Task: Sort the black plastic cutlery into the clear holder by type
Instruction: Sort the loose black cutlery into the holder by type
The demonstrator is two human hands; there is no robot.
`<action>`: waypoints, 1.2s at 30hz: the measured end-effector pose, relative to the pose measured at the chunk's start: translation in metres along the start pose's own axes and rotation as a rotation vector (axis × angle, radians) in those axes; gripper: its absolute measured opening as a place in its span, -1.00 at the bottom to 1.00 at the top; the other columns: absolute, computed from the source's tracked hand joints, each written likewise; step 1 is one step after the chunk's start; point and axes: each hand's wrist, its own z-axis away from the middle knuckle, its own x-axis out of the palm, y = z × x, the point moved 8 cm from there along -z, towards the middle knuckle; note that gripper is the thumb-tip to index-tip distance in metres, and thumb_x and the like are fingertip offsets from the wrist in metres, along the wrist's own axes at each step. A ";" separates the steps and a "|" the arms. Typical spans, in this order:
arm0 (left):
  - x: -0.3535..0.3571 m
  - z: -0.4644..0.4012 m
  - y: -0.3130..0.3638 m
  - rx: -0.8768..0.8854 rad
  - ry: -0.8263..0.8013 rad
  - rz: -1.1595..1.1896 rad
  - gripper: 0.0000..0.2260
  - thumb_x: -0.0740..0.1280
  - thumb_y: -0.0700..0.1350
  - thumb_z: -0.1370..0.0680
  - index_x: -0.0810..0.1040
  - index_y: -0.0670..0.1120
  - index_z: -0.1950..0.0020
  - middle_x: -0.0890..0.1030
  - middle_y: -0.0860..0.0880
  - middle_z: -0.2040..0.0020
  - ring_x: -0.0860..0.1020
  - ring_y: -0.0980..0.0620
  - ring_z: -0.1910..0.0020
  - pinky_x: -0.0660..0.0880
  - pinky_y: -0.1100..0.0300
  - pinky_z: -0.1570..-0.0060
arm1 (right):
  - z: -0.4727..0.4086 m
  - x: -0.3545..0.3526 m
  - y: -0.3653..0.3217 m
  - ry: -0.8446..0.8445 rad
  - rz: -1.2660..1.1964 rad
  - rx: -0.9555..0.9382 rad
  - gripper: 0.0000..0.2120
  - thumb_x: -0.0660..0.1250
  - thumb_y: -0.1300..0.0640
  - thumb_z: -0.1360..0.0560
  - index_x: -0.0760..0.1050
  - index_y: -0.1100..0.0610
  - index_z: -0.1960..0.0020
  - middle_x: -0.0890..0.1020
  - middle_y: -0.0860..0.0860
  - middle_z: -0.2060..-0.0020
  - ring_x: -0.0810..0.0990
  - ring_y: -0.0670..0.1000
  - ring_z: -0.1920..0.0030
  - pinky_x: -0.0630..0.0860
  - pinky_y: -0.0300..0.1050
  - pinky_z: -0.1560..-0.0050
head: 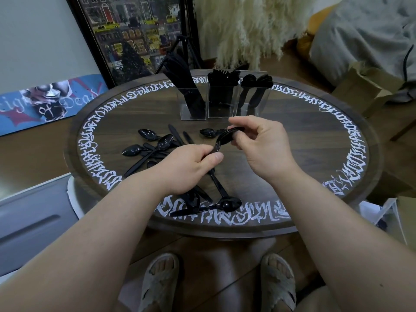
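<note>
1. Standing at the far side of the round tabletop (315,136), the clear holder (221,102) has three compartments: knives (180,73) lean in the left one, forks (222,77) fill the middle, and spoons (254,86) sit in the right.
2. Right hand (261,145) pinches the handle of a black spoon (219,144) with curled fingers, above the tabletop.
3. Left hand (189,165) grips several black pieces, its thumb touching that spoon's bowl.
4. Loose spoons (148,145) lie scattered on the tabletop, left of the hands.
</note>
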 end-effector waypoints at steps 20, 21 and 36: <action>-0.016 0.002 0.006 0.039 0.293 -0.228 -0.79 0.05 -0.05 -0.66 0.45 -0.06 -0.04 0.46 0.08 0.27 0.48 -0.01 0.17 0.32 0.10 0.18 | 0.002 -0.010 0.008 0.032 -0.108 0.152 -0.70 0.16 0.28 -0.61 0.51 0.13 -0.28 0.63 0.05 0.02 0.60 -0.15 0.25 0.58 -0.30 0.12; -0.014 0.002 0.005 0.039 0.281 -0.223 -0.79 0.05 -0.05 -0.66 0.45 -0.05 -0.06 0.47 0.07 0.27 0.49 -0.01 0.16 0.32 0.09 0.18 | 0.003 -0.009 0.011 0.019 -0.129 0.170 -0.70 0.15 0.29 -0.61 0.51 0.12 -0.28 0.63 0.05 0.02 0.59 -0.14 0.26 0.58 -0.29 0.13; -0.021 -0.007 0.028 0.083 0.458 -0.253 -0.55 0.22 -0.02 -0.60 0.28 0.02 -0.50 0.43 0.01 -0.33 0.30 -0.02 -0.32 0.18 0.21 -0.27 | 0.004 -0.075 -0.005 0.330 -0.232 0.102 -0.79 0.33 0.31 -0.51 0.63 0.03 0.03 0.66 -0.04 0.25 0.59 -0.10 0.21 0.55 -0.12 -0.01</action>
